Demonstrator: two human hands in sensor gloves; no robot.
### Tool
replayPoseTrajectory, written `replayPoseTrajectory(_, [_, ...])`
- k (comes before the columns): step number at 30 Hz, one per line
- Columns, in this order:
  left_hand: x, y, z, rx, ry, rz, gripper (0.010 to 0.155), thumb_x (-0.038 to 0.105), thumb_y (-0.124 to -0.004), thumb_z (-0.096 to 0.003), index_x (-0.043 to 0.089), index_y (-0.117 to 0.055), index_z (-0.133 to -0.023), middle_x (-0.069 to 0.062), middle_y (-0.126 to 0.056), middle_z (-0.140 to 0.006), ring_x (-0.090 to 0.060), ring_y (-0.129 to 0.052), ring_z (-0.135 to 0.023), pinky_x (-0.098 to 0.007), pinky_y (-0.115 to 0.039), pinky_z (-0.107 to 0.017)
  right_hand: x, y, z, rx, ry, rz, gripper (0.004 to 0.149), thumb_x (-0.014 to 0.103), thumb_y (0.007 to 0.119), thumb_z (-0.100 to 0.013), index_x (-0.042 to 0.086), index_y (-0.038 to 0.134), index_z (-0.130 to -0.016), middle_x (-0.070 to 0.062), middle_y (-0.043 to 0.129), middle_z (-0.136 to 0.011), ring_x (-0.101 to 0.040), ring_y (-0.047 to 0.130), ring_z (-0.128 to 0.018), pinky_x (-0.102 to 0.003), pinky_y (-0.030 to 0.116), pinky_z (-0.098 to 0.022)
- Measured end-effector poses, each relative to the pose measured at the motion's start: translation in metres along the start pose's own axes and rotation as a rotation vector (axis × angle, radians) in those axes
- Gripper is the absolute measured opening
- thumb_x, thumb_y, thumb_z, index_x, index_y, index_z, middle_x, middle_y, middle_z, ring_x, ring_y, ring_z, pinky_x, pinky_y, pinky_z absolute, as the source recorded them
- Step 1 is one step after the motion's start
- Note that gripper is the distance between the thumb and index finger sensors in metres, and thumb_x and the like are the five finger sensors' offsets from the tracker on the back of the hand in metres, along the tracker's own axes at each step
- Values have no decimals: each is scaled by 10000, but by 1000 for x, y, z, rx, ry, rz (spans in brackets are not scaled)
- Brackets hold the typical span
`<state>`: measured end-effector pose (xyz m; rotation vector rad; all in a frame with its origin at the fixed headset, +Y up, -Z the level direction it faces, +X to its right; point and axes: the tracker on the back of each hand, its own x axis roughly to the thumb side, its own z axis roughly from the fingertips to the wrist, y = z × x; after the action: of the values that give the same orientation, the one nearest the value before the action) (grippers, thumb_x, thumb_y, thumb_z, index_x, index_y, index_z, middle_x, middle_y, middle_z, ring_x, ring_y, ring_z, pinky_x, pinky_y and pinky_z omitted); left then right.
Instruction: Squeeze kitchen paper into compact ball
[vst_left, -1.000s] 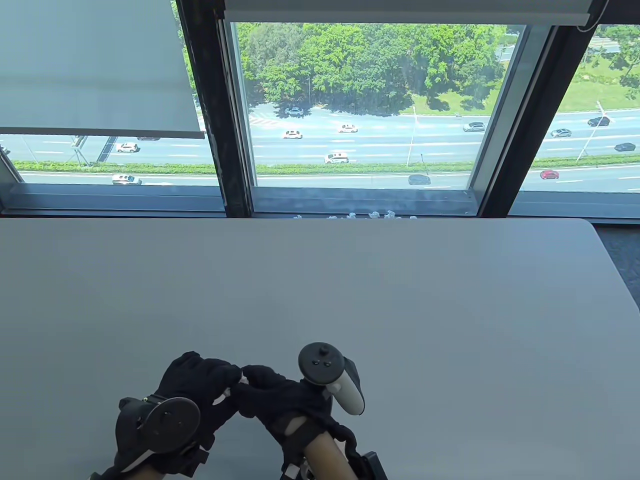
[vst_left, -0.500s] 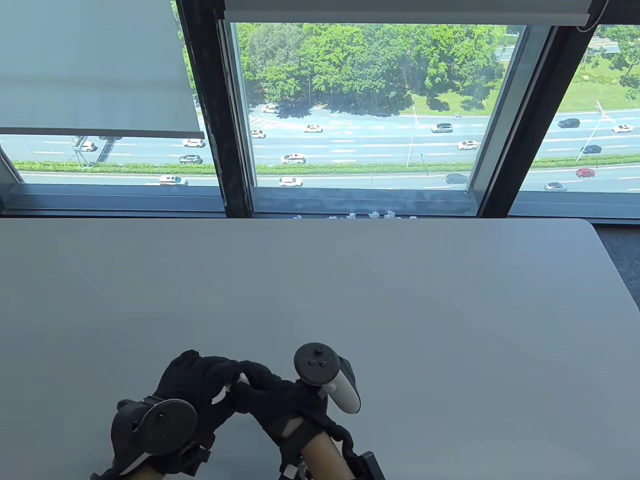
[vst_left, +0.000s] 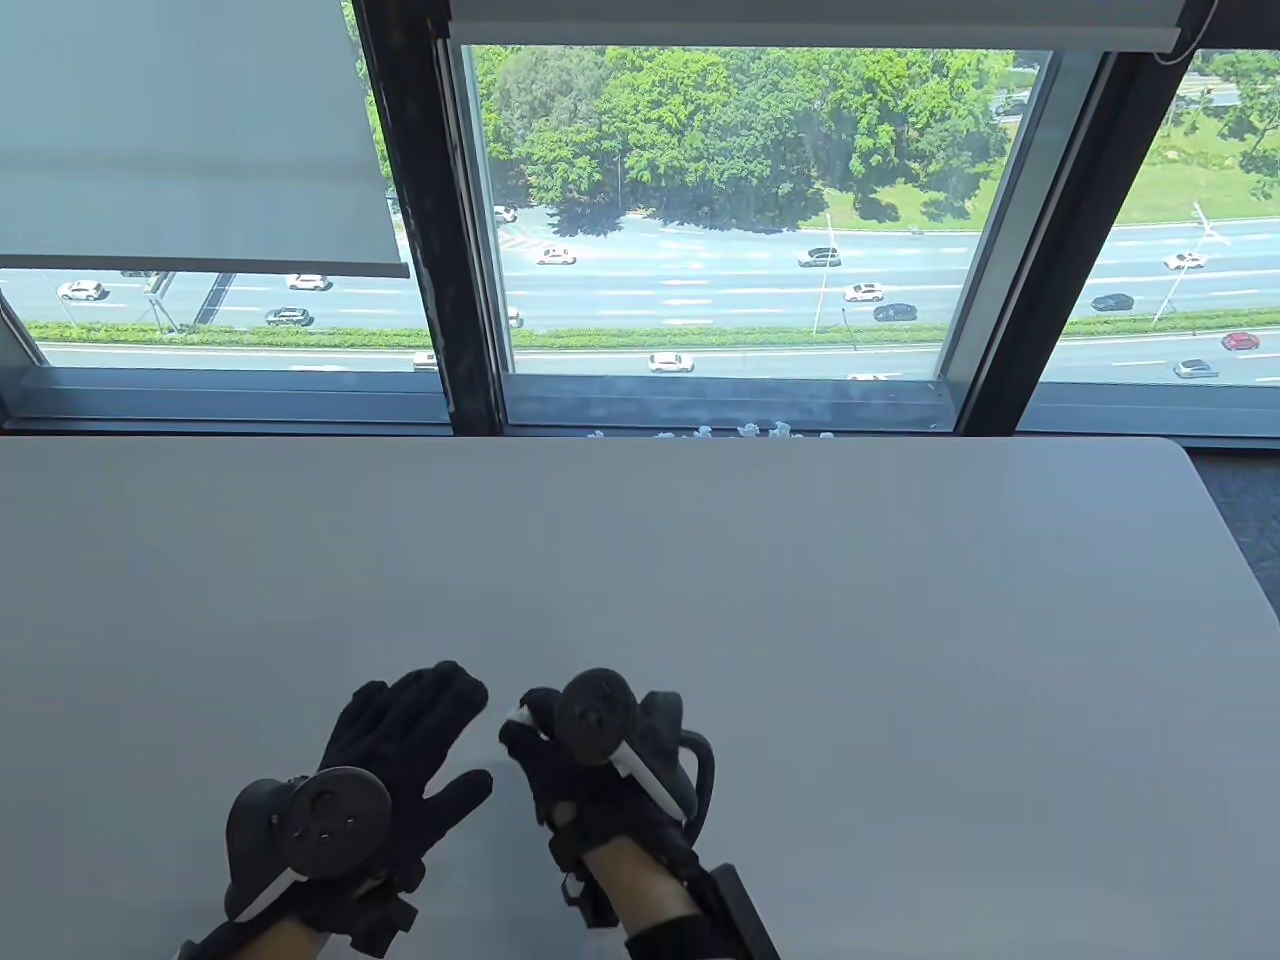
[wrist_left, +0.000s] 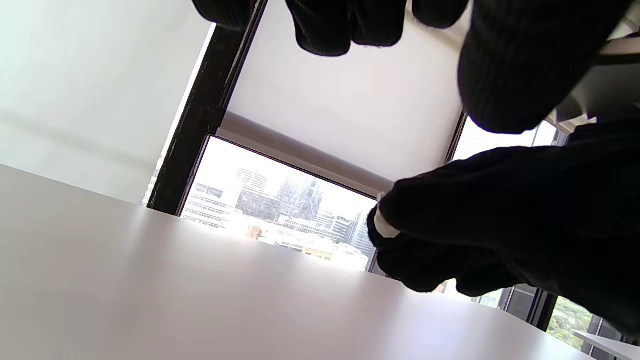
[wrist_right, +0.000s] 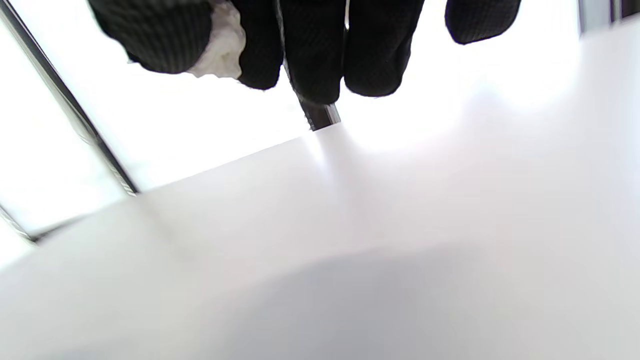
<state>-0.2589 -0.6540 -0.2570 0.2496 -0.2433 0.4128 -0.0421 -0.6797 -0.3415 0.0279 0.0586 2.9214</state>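
My right hand grips a small white wad of kitchen paper in its curled fingers, just above the near part of the grey table. The wad also shows in the right wrist view, pinched between thumb and fingers, and as a white sliver in the left wrist view. My left hand is open and empty with fingers spread, just left of the right hand and apart from it.
Several small white paper balls lie along the table's far edge by the window sill. The table's right edge curves off at the far right.
The hands were pressed together around the paper. Now the left hand has let go and opened flat, and the right hand has turned and drawn away, keeping the wad.
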Motion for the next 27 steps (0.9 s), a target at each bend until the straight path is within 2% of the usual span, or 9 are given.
replayPoseTrajectory(3, [-7,0,-2,-22,20,81,851,726,-808,-427,611,-311,-1109,285,-299,-1294,-34,-334,-1282,-495,-302,-968,8,12,-39,12,123,184,547,732,618,-538,524,546,-1039,148,479,-1165,-194,508,-1167,-586,442,-831])
replayPoseTrajectory(7, [-13,-7,-6,-72,60,48,827,752,-742,-429,616,-294,-1111,282,-234,-1300,-38,-190,-1279,-480,-202,-949,4,63,-78,153,242,292,543,730,606,-535,545,526,-1040,135,428,-1180,-216,459,-1178,-593,432,-828])
replayPoseTrajectory(10, [-15,-8,-7,-92,67,64,826,758,-728,-428,619,-282,-1110,284,-197,-1297,-40,-157,-1273,-474,-181,-940,2,94,-83,168,259,479,532,742,581,-524,560,513,-1019,147,425,-1174,-208,456,-1176,-587,432,-829])
replayPoseTrajectory(12, [-13,-9,-7,-96,58,86,821,756,-722,-435,610,-284,-1114,275,-194,-1297,-49,-152,-1269,-479,-177,-933,4,96,-82,85,249,491,538,749,567,-517,551,529,-1016,159,457,-1166,-192,491,-1169,-578,447,-830])
replayPoseTrajectory(14, [-11,-9,-7,-95,45,62,820,756,-720,-435,611,-284,-1113,274,-195,-1297,-49,-152,-1268,-478,-176,-931,4,93,-83,137,249,513,555,752,549,-518,550,508,-1034,142,405,-1182,-208,457,-1175,-588,436,-827])
replayPoseTrajectory(17, [-13,-12,-7,-107,52,53,822,767,-710,-428,608,-285,-1114,276,-200,-1296,-30,-159,-1260,-473,-172,-928,3,77,-79,137,228,459,796,798,477,-475,467,156,-1124,42,210,-1206,-277,363,-1178,-608,421,-815])
replayPoseTrajectory(19, [-15,-14,-8,-130,61,60,824,782,-699,-415,619,-287,-1110,296,-185,-1290,-1,-127,-1247,-468,-147,-922,3,56,-67,90,147,398,841,796,461,-471,414,97,-1127,4,166,-1199,-321,304,-1171,-633,396,-796])
replayPoseTrajectory(22, [-19,-14,-9,-133,90,58,832,801,-684,-404,625,-281,-1110,308,-155,-1284,12,-98,-1232,-459,-120,-913,-7,16,-26,103,5,301,855,780,435,-489,390,3,-1115,-25,34,-1178,-366,124,-1142,-654,278,-772])
replayPoseTrajectory(27, [-25,-20,-11,-167,123,53,834,804,-681,-401,630,-270,-1106,312,-135,-1279,11,-83,-1228,-457,-103,-908,-51,-21,47,46,-30,107,831,770,436,-508,431,-33,-1103,-18,-74,-1152,-367,-55,-1099,-661,151,-743])
